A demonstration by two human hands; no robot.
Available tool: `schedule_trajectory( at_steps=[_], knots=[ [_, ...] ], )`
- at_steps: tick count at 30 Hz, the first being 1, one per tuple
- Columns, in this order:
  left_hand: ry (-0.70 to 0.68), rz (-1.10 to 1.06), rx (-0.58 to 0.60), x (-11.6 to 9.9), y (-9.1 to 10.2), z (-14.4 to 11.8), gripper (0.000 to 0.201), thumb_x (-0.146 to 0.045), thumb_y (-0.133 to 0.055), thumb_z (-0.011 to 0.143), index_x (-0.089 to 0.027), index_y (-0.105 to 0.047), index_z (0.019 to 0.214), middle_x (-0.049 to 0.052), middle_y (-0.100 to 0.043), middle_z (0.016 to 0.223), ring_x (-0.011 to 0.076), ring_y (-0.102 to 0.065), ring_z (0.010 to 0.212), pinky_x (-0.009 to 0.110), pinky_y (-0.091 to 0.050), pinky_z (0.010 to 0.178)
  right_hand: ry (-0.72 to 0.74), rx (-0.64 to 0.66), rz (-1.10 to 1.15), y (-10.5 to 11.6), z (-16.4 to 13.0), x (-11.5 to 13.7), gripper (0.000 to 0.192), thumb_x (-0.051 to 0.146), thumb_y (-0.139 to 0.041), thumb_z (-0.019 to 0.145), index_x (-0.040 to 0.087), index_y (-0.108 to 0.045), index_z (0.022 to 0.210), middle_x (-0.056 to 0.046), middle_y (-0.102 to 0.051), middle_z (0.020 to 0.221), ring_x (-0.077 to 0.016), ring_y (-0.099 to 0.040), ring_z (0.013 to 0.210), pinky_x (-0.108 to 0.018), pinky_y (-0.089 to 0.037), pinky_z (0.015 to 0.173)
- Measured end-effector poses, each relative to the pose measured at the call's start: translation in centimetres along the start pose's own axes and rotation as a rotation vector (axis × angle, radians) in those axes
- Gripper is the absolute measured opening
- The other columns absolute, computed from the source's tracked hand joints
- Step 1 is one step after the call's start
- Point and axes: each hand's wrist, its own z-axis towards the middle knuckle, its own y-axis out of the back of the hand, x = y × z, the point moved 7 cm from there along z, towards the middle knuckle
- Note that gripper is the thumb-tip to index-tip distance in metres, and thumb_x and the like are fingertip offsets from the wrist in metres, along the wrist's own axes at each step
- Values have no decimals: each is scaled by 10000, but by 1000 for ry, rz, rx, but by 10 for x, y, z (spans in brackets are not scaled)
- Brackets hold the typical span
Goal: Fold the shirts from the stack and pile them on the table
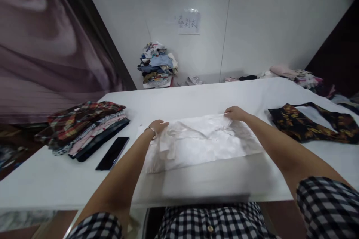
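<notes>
A white shirt (202, 140) lies folded into a wide, wrinkled rectangle on the white-covered table, right in front of me. My left hand (159, 126), with a bracelet at the wrist, holds its far left corner, the fingers partly hidden in the cloth. At the far right corner, my right hand (235, 113) pinches the shirt's upper edge between thumb and fingers. The edge between the two hands looks fairly straight. Nearest to my left forearm lies a dark phone (113, 154), flat on the table.
To the left is a stack of folded shirts (86, 127), plaid on top. A dark patterned garment (314, 122) lies on the right. Behind the table (179, 101), a tall clothes pile (158, 65) stands against the wall, below a paper sign (189, 23). More clothes (294, 74) lie back right.
</notes>
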Motion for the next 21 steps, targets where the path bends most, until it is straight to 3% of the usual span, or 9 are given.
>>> schedule_trajectory(
  at_steps=[3,8,11,14,18,21],
  knots=[
    [34,189,-83,27,6,-7,427,-489,-564,780,-165,-667,1039,127,-674,1150,274,-583,1135,318,-424,912,-7,-20,-36,-3,3,2,230,328,-586,726,183,-732,829,-63,-705,852,-223,-621,816,-267,-438,712],
    [2,510,-15,51,-8,-38,674,-570,-550,763,-144,-536,1285,148,-577,1304,280,-554,1167,342,-418,936,32,-37,-78,0,1,-1,254,380,-551,760,179,-706,759,-52,-691,779,-203,-607,748,-262,-417,659],
    [64,559,0,67,-8,-52,635,-548,-564,751,-136,-561,1235,164,-599,1251,286,-576,1122,342,-441,875,40,-41,-31,4,0,-6,285,417,-539,755,173,-673,689,-38,-656,680,-182,-577,661,-261,-406,612],
    [91,579,11,78,-6,-60,393,-485,-542,775,-158,-652,963,134,-665,1058,269,-624,969,324,-444,771,37,-35,23,5,-3,-11,290,434,-549,737,174,-660,670,-31,-635,639,-169,-556,619,-262,-405,597],
    [42,429,-8,78,5,-65,208,-348,-559,748,-184,-557,621,32,-604,674,198,-591,712,279,-394,626,31,-43,67,6,-6,-13,301,456,-568,720,176,-649,643,-35,-624,626,-167,-549,607,-268,-401,588],
    [38,-14,-72,78,33,-66,196,-369,-608,690,-190,-535,654,-24,-529,584,148,-529,595,249,-377,563,12,-42,137,8,-8,-20,341,509,-588,710,179,-641,641,-27,-599,609,-153,-524,576,-264,-391,565]
  ],
)
